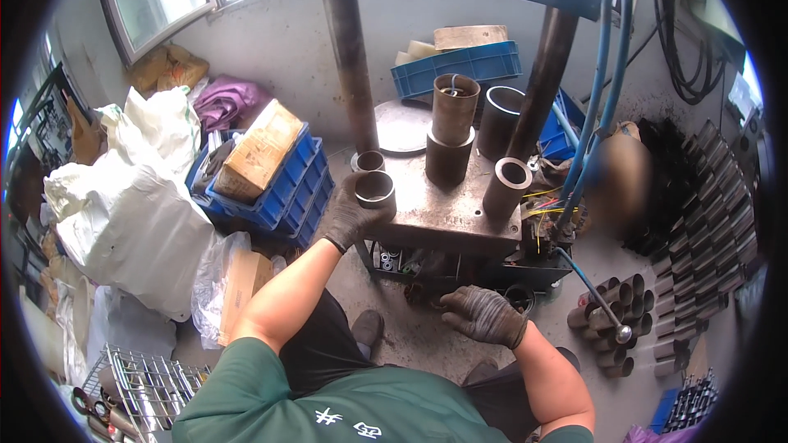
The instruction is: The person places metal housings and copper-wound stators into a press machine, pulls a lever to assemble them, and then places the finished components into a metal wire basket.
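Steel ring (375, 189) at the worktop's (460, 217) left edge looks heavy, stiff, maybe oily, so our gloved left hand (351, 217) wraps its wall firmly, grip pinching it, while our right hand (484, 314) hangs curled, empty, below.

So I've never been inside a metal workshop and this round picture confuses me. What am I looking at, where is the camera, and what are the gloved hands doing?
The camera sits on the person's head and looks down, so its wide lens bends the edges. The forearms entering from below are the person's own. The left hand, in a dark glove, grips a short metal tube at the edge of a press table. The right hand, also gloved, reaches low beneath the table; what it touches is unclear. More tubes stand on the table, and stacked tubes lie on the floor to the right. Blue crates sit on the left.
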`<action>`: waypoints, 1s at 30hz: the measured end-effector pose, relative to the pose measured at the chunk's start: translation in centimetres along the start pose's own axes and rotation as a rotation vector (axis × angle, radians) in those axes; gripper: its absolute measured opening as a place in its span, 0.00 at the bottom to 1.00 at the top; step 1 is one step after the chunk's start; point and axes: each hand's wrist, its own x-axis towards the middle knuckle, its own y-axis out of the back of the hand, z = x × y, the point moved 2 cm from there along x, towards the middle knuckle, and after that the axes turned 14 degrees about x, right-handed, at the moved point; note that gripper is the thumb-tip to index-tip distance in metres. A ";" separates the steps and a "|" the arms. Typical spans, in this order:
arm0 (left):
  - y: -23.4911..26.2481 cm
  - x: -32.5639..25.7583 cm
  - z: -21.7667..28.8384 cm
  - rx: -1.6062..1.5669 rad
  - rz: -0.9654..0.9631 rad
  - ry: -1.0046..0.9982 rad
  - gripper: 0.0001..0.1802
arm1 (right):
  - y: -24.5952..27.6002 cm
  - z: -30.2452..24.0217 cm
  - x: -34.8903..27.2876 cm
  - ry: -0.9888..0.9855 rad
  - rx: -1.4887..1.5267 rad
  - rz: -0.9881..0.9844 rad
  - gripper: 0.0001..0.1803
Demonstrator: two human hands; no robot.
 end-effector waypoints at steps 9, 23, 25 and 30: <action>-1.6 1.7 2.0 0.135 -0.003 -0.335 0.23 | 2.9 7.0 1.7 0.002 0.141 0.829 0.37; -4.2 1.9 9.5 0.202 0.230 -0.375 0.19 | 9.8 19.1 11.1 0.128 0.430 1.378 0.55; -4.8 1.8 9.6 0.161 0.187 -0.375 0.17 | 9.4 18.4 11.7 0.260 0.856 1.425 0.48; -6.0 1.0 9.7 0.126 0.030 -0.363 0.20 | 8.0 12.2 12.1 0.269 0.787 1.434 0.45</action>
